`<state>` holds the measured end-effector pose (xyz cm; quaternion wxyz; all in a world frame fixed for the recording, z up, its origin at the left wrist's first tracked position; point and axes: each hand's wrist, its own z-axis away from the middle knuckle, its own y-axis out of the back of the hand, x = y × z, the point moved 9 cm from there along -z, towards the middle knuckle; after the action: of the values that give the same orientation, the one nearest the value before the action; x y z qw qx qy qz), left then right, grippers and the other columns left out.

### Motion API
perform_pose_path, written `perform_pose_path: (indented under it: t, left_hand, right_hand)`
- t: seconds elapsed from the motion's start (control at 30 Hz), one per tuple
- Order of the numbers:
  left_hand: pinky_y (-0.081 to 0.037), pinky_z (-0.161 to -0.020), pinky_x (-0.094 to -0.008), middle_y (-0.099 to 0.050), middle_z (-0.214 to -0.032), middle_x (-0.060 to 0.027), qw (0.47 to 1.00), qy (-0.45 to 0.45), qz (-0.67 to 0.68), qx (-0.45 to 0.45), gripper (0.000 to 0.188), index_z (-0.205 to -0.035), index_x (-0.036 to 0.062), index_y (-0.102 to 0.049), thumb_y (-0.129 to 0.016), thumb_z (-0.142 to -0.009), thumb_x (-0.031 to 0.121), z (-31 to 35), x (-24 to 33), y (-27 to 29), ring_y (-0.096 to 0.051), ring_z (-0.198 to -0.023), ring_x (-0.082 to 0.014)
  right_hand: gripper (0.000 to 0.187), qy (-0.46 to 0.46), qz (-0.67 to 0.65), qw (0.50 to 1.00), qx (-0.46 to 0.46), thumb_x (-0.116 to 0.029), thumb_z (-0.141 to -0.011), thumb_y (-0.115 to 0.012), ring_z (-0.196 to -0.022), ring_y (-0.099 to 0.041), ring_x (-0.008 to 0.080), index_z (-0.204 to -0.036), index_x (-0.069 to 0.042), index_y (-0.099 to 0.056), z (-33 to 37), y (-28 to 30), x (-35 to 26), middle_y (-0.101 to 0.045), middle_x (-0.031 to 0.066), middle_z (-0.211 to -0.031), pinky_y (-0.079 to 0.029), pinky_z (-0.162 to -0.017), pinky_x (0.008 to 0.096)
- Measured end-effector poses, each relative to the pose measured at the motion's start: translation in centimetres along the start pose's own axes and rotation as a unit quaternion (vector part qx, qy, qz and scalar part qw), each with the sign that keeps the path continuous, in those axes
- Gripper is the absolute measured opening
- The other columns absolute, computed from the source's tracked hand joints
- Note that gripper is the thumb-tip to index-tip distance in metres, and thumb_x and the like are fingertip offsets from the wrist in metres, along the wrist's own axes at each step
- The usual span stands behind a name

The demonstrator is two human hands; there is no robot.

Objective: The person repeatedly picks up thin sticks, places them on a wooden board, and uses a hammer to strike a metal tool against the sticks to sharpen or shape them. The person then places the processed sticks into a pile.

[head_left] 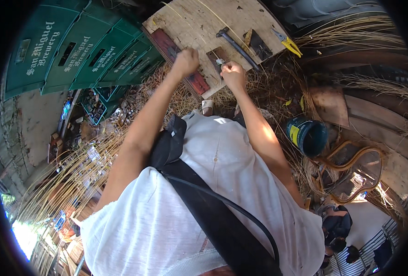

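Observation:
My left hand (pixel 187 61) is closed in a loose fist above a long reddish-brown wooden bar (pixel 198 83) along the worktable's left edge; what it holds, if anything, cannot be made out. Beside a small dark brown plate (pixel 214 54), my right hand (pixel 233 75) has its fingers pinched together, and anything between them is too small to name. A small whitish piece (pixel 219 61) shows at those fingertips. Just right of this hand lies a black hammer (pixel 239 48) on the plywood worktable (pixel 190 23). Thin pale cane strips (pixel 218 17) cross the board.
Yellow-handled pliers (pixel 288 45) lie at the table's right edge. Green crates (pixel 75 50) are stacked at the left. Bundled cane strips (pixel 82 165) spread at lower left. A dark green bucket (pixel 313 138) and a rattan frame (pixel 358 172) are at right. People (pixel 337 225) sit behind.

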<state>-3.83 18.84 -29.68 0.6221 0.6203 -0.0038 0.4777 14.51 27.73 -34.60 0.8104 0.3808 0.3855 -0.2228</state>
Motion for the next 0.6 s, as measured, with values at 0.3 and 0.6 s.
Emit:
perform_pose_path:
  t: [0.3, 0.6]
  left_hand:
    - [-0.047, -0.078, -0.0524, -0.06, -0.083, -0.0332, 0.995, -0.046, -0.038, -0.082, 0.033, -0.089, -0.0062, -0.056, -0.042, -0.094, 0.024, 1.6, 0.0, -7.9, -0.059, -0.088, -0.0463]
    - [-0.05, -0.076, -0.0518, -0.062, -0.08, -0.0317, 0.993, -0.093, -0.067, -0.042, 0.034, -0.093, -0.0061, -0.054, -0.042, -0.094, 0.026, 2.7, -0.4, -6.7, -0.062, -0.083, -0.0463]
  right_hand:
    - [0.023, 0.03, 0.123, 0.99, 0.059, -0.025, -0.078, -0.058, -0.081, -0.063, 0.0426, -0.082, -0.004, -0.067, 1.9, 0.4, -0.6, -0.065, 0.0247, -0.083, -0.05, -0.077, 0.0478]
    - [0.02, 0.122, 0.067, 0.987, 0.085, -0.023, -0.083, -0.055, -0.08, -0.063, 0.0445, -0.087, -0.006, -0.066, 3.1, 0.3, -4.5, -0.065, 0.0249, -0.08, -0.049, -0.074, 0.0504]
